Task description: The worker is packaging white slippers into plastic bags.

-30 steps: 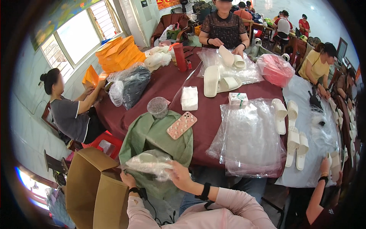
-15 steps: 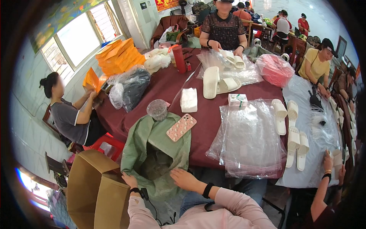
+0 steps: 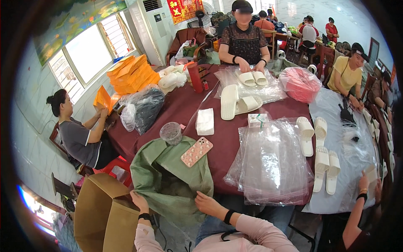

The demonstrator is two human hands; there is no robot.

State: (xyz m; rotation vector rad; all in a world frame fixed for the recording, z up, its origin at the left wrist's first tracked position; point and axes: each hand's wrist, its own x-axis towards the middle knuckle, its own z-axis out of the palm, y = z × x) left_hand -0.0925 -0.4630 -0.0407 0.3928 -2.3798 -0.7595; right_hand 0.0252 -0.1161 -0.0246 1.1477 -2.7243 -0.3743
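Green sack [image 3: 176,206]: is draping over the worktop's [image 3: 225,145] near edge, mouth gaping.
Left hand [image 3: 140,201]: is pinching the sack's left rim.
Right hand [image 3: 209,205]: is pinching its right rim.
Clear tub [image 3: 171,133]: is sitting at the sack's far edge; contents too small to tell.
Cardboard box [image 3: 95,210]: is standing open, left.
Small carton [image 3: 257,120]: is bearing green print.
Red banner [image 3: 181,11]: is showing gold characters.
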